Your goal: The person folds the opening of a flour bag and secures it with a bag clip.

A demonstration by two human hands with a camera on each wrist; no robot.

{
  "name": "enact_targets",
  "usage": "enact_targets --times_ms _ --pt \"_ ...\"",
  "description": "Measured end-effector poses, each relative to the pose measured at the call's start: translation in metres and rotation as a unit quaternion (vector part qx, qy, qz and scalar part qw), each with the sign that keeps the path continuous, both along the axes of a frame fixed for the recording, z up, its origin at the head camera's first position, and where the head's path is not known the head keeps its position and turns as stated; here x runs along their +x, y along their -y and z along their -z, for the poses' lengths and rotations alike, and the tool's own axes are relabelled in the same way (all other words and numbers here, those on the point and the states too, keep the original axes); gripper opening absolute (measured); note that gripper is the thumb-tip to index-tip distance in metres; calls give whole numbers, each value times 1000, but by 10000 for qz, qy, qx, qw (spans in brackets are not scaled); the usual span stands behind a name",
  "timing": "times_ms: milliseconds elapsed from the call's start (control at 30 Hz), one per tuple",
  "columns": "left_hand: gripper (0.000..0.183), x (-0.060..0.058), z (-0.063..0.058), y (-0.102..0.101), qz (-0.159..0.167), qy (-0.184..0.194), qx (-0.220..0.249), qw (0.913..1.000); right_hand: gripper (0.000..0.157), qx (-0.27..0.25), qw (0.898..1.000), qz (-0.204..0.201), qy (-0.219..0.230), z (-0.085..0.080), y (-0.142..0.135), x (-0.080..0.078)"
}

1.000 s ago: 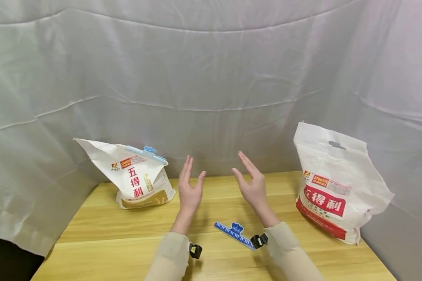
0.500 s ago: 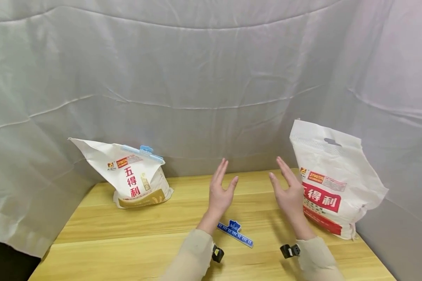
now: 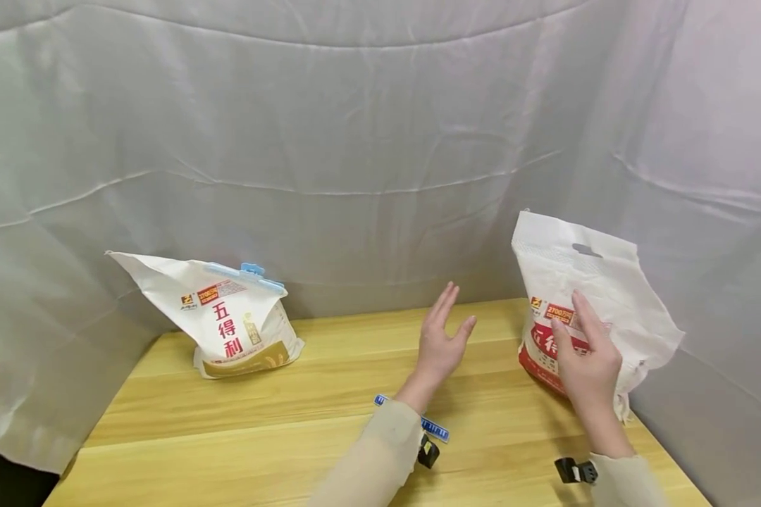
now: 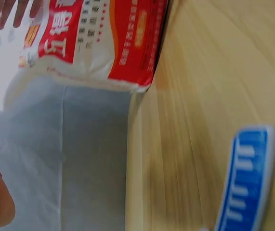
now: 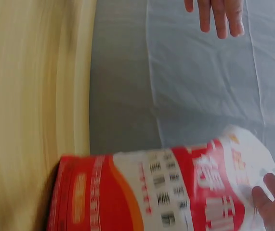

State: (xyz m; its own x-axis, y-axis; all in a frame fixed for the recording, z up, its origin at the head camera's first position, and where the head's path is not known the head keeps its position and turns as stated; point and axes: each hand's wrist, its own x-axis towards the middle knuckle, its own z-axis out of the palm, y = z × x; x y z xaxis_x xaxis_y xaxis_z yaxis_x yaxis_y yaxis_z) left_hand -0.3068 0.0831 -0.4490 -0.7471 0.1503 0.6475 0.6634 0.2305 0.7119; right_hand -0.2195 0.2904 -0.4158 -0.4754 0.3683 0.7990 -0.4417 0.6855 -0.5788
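My right hand (image 3: 588, 366) is raised in front of the red-and-white flour bag (image 3: 548, 271) at the right, fingers extended and overlapping its printed front in the head view. That bag stands upright, with a handle slot in its flat top. My left hand (image 3: 442, 345) hovers to the left of the bag, fingers straight and thumb apart, holding nothing. Under the left forearm lies a blue sealing clip (image 3: 435, 429) with a piano-key pattern, partly hidden by the sleeve. In the left wrist view, one end of the clip (image 4: 245, 178) shows on the wood.
Another white flour bag (image 3: 225, 331) with a gold base stands at the left, its top folded under a light-blue clip (image 3: 247, 273). The wooden table (image 3: 228, 415) backs onto a grey curtain (image 3: 368, 141), which also hangs along both sides.
Both hands have moved right, from the middle of the table toward the red-and-white flour bag. The left forearm now covers part of the blue clip. The view has shifted slightly.
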Motion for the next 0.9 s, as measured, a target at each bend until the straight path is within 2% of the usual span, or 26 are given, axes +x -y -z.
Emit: enact_targets --times_ms 167,367,533,633,733,900 --pt "62 -1 -5 -21 92 -360 -562 9977 63 91 9990 423 -129 2 -15 16" --pt "65 -2 -11 -44 265 -151 -898 9955 58 41 9924 849 -889 6 -26 27" --pt "66 -3 -15 -59 386 21 -1143 9927 59 -12 9874 1119 -1121 13 -32 37" --pt "65 -4 -17 -67 416 59 -1405 9892 66 -125 9873 1227 -1004 20 -38 42" --pt "67 -5 -20 -74 436 155 -1652 9852 76 -209 9896 1291 -602 27 -43 45" --pt "69 -3 -22 -88 531 418 -1780 9817 88 -347 9905 1322 -159 36 -49 43"
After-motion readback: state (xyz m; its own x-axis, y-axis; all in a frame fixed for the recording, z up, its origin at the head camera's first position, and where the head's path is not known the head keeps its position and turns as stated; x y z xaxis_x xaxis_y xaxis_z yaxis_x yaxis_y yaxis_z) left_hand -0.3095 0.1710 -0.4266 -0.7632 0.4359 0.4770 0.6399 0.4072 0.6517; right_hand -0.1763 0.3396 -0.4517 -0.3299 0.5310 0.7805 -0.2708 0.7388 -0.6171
